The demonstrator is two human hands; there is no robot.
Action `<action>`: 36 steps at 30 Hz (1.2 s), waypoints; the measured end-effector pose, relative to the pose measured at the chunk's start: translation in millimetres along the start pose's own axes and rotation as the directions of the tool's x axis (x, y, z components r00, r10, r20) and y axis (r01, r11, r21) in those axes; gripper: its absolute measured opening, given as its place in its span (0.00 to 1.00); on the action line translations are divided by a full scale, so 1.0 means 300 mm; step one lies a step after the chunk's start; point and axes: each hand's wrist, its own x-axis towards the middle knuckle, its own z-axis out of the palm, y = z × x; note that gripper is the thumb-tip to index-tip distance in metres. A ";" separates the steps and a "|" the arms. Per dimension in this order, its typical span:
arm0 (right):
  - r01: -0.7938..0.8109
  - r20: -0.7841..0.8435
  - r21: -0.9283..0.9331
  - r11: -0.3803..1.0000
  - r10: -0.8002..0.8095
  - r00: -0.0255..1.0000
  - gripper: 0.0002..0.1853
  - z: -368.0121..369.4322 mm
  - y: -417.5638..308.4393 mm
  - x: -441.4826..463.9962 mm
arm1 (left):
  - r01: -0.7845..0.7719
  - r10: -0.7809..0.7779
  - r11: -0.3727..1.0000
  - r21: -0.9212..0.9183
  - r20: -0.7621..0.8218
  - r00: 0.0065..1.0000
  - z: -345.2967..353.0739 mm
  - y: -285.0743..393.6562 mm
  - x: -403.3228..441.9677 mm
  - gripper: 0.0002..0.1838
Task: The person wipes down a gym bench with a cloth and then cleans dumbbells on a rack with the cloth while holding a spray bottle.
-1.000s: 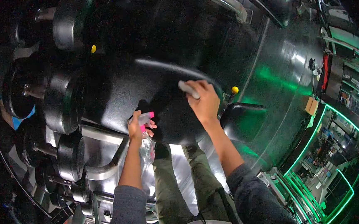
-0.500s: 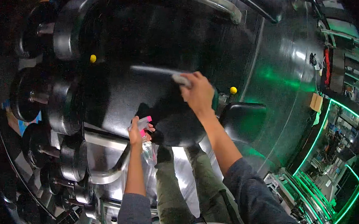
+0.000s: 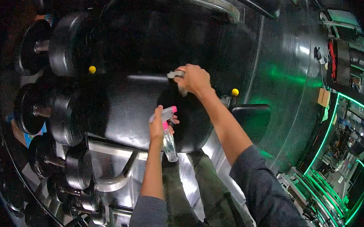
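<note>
Head view: my left hand (image 3: pixel 156 126) wraps a clear spray bottle (image 3: pixel 170 146) over the black bench pad (image 3: pixel 124 107); pink nozzle (image 3: pixel 174 109) points right, bottle's long axis runs toward me; my right hand (image 3: pixel 195 79) clutches a whitish cloth (image 3: pixel 181 74)

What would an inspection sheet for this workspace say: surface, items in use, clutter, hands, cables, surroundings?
Surface: black padded bench, glossy, partly in shadow.
Job's things: clear plastic spray bottle with pink collar and nozzle tip, tilted; pale crumpled cloth at the bench's far edge, contact uncertain.
Clutter: brown boxy item at the picture's right, away from the bench.
Grip: left hand wraps the bottle's spray head; right hand clutches the cloth.
Cables: none made out for certain.
Surroundings: black round-headed dumbbells with metal handles at left; green light strip at right.
</note>
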 end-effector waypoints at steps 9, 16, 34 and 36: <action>-0.129 0.158 -0.049 0.990 0.135 0.978 0.24 0.005 0.047 0.093 | 0.008 -0.009 1.000 0.008 0.009 1.000 -0.055 0.000 -0.007 0.31; -0.117 0.311 0.018 0.993 0.106 0.944 0.26 -0.026 0.083 0.101 | -0.015 0.014 1.000 0.020 0.025 1.000 -0.060 -0.077 -0.091 0.31; 0.048 -0.141 0.126 0.991 -0.030 0.990 0.14 -0.022 0.086 -0.132 | 0.024 -0.024 0.999 0.049 -0.006 1.000 -0.013 -0.099 -0.060 0.32; 0.011 -0.155 0.139 0.990 0.011 0.988 0.14 -0.039 0.150 -0.184 | 0.019 -0.020 0.998 0.056 0.004 1.000 -0.017 -0.095 -0.061 0.31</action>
